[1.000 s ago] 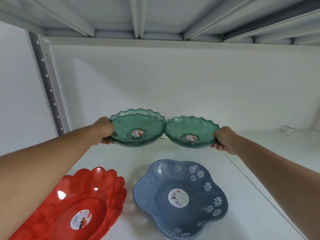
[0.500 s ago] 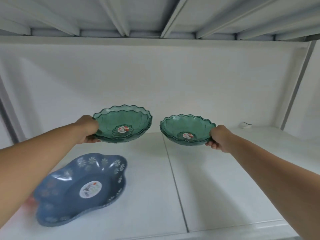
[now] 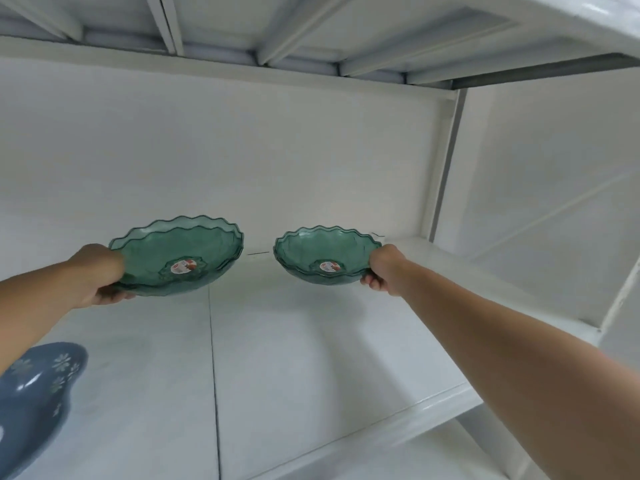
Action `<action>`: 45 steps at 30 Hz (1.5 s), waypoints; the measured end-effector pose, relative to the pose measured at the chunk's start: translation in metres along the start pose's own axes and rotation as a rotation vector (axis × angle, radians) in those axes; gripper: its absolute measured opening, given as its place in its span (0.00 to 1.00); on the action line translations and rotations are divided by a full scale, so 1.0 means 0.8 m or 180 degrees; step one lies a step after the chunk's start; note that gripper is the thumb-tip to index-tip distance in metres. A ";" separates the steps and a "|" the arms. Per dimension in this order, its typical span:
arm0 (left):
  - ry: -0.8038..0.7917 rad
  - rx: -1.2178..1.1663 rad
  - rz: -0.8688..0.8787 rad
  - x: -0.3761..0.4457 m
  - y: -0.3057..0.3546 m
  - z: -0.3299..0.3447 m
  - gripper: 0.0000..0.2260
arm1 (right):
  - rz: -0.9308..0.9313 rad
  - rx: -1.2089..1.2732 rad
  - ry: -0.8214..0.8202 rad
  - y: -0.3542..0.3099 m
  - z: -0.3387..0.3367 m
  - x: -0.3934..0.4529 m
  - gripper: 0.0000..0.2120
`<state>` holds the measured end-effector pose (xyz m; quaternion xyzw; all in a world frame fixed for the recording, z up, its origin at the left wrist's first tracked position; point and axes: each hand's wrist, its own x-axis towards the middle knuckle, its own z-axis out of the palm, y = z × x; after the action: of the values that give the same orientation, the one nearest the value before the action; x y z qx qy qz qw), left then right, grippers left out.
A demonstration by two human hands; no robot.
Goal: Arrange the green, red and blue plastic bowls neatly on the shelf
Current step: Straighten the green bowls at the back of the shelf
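Note:
Two see-through green bowls with wavy rims hang above the white shelf. My left hand grips the left rim of the larger green bowl. My right hand grips the right rim of the smaller green bowl. Each looks like a stack of nested bowls, with a round sticker in the middle. The two are apart by a small gap. A blue bowl with white flowers rests on the shelf at the lower left, partly cut off. The red bowl is out of view.
The shelf's back wall is white, and a white upright post stands at the right. Ribbed underside of the upper shelf runs overhead. A seam splits the shelf board. Its front edge runs at lower right.
The view has swung right: the red bowl left the frame and the blue bowl slid to the lower left. Both green bowls, touching at first, now sit apart over the right half of the shelf.

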<state>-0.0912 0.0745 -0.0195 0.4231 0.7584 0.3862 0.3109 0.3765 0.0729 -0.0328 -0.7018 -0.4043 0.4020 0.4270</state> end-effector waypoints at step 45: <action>0.0940 0.0443 -0.0060 -0.075 0.142 0.357 0.33 | -0.0819 -0.1316 0.0755 0.049 -0.239 0.266 0.30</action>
<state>0.2096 0.1526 -0.0595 0.3751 0.8247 0.3879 0.1695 0.6339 0.2021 -0.0562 -0.7592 -0.5109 0.1683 0.3666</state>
